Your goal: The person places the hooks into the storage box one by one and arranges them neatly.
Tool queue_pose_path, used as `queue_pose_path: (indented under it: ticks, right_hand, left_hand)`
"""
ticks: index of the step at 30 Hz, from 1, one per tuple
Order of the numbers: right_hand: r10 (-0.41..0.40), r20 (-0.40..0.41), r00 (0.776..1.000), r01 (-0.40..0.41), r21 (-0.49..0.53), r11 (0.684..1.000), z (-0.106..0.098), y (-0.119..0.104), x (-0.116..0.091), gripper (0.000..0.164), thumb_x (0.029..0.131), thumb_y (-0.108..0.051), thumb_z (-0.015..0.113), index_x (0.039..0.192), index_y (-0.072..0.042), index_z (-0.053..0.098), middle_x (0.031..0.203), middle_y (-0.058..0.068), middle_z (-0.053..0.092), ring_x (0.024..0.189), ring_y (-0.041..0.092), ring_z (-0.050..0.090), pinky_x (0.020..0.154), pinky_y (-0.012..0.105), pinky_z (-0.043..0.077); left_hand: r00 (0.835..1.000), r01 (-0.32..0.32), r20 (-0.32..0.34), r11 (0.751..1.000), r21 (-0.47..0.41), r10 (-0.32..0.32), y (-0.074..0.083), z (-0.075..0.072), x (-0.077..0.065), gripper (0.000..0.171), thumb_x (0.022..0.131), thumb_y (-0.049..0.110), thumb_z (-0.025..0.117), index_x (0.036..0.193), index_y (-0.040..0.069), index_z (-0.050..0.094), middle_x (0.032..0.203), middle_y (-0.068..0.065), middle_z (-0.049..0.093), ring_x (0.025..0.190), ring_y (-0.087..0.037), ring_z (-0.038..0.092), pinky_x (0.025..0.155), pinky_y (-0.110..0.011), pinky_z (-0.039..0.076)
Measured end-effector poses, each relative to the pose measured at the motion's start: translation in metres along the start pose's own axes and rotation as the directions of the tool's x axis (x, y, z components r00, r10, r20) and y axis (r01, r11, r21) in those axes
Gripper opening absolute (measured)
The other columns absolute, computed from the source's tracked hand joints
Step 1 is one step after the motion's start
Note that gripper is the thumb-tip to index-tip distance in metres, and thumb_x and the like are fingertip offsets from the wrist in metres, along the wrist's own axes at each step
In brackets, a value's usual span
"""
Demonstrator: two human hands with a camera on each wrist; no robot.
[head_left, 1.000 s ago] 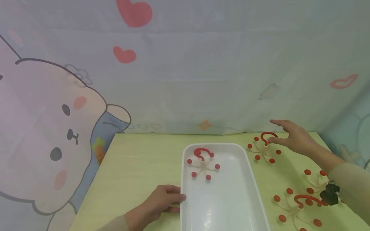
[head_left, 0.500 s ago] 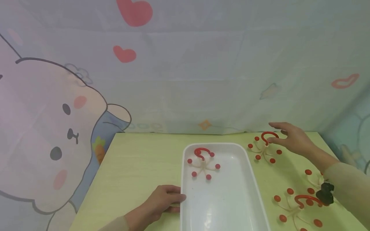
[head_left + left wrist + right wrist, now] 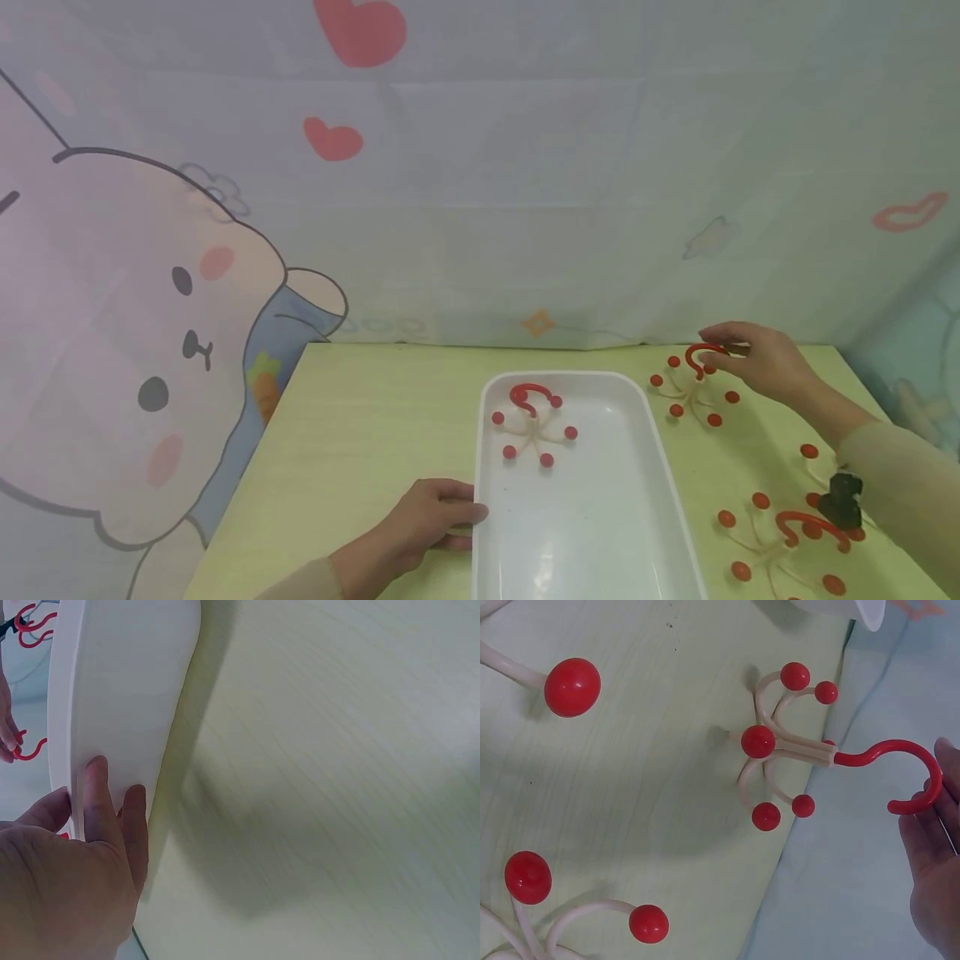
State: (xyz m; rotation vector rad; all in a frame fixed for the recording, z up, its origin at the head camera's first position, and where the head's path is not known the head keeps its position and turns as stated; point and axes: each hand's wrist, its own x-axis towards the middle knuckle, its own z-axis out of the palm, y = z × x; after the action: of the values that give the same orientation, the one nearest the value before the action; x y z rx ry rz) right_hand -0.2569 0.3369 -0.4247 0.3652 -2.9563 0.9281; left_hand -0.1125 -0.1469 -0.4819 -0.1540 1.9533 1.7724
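My left hand pinches the left rim of a white tray; in the left wrist view the thumb lies over the rim and the fingers lie along the outer wall. Beyond the tray's far right corner, my right hand pinches the red hook of a multi-arm hook hanger. Its cream arms, tipped with red balls, spread above the table. Thumb and fingers meet the hook's outer curve in the right wrist view. A matching hanger stands in the tray's far left corner.
Two more such hangers stand at the right: one nearer, the other partly hidden by the right sleeve and a black wrist device. A cartoon-printed cloth hangs behind the pale green table.
The right thumb and fingers have closed in on the red hook. The left hand keeps its place at the tray. The whole head view has shifted slightly.
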Motion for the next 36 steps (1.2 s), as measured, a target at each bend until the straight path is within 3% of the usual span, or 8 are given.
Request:
queue_pose_path:
  ticks: [9,20,36]
  right_hand:
    - [-0.019,-0.050,0.999,0.018,-0.019,1.000,0.004,0.001,0.002,0.032,0.103,-0.022,0.074,0.127,0.001,0.072,0.119,0.023,0.075,0.112,0.048,0.072,0.081,0.046,0.068]
    - [-0.032,-0.079,0.996,0.028,-0.047,0.998,0.005,0.009,0.000,0.023,0.103,-0.019,0.074,0.119,-0.001,0.075,0.111,0.020,0.077,0.103,0.046,0.075,0.065,0.024,0.061]
    - [-0.097,-0.094,0.991,0.091,-0.062,0.994,-0.020,-0.015,-0.013,0.021,0.099,-0.017,0.080,0.117,-0.005,0.079,0.109,0.015,0.079,0.092,0.032,0.080,0.066,0.022,0.063]
  left_hand:
    - [1.000,-0.005,0.002,1.000,0.004,0.005,-0.002,-0.001,0.000,0.037,0.094,0.003,0.077,0.125,-0.016,0.067,0.112,-0.017,0.077,0.100,-0.027,0.076,0.080,-0.040,0.070]
    - [1.000,0.000,-0.006,1.000,0.007,0.000,0.000,0.000,-0.002,0.038,0.094,0.003,0.077,0.125,-0.016,0.066,0.112,-0.017,0.077,0.100,-0.027,0.077,0.080,-0.041,0.070]
    - [1.000,-0.009,-0.017,1.000,0.015,0.009,-0.001,0.001,0.000,0.036,0.094,0.002,0.077,0.124,-0.015,0.067,0.111,-0.017,0.077,0.099,-0.027,0.077,0.079,-0.041,0.070]
